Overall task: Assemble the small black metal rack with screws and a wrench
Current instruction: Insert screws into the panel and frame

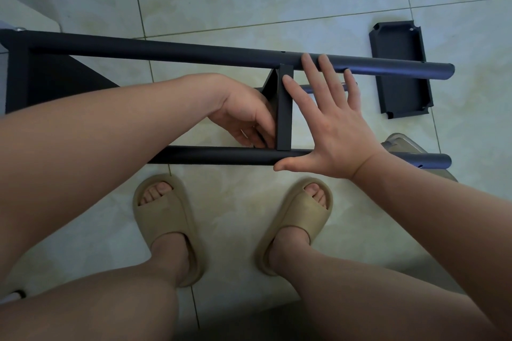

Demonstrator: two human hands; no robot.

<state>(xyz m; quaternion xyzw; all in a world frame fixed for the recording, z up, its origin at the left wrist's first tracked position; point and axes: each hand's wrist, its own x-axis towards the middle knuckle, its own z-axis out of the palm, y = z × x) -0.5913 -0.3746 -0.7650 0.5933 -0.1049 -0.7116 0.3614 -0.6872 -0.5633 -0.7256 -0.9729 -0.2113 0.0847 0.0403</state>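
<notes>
The black metal rack lies on its side on the tiled floor, with its upper tube (pixel 194 54) and lower tube (pixel 221 155) running left to right. A black shelf panel (pixel 284 119) stands edge-on between them. My left hand (pixel 243 116) reaches in from the left, its fingers curled against the panel's left face just above the lower tube. What the fingertips hold is hidden. My right hand (pixel 332 130) is spread flat on the panel's right side, fingertips on the upper tube and thumb along the lower tube. No wrench or screw shows clearly.
A loose black shelf tray (pixel 399 69) lies on the floor at the right, behind the tube ends. The rack's dark end panel (pixel 41 83) is at the left. My feet in tan slippers (pixel 166 219) (pixel 296 219) stand just below the rack. A grey-tan object (pixel 404 144) sits by the lower tube's right end.
</notes>
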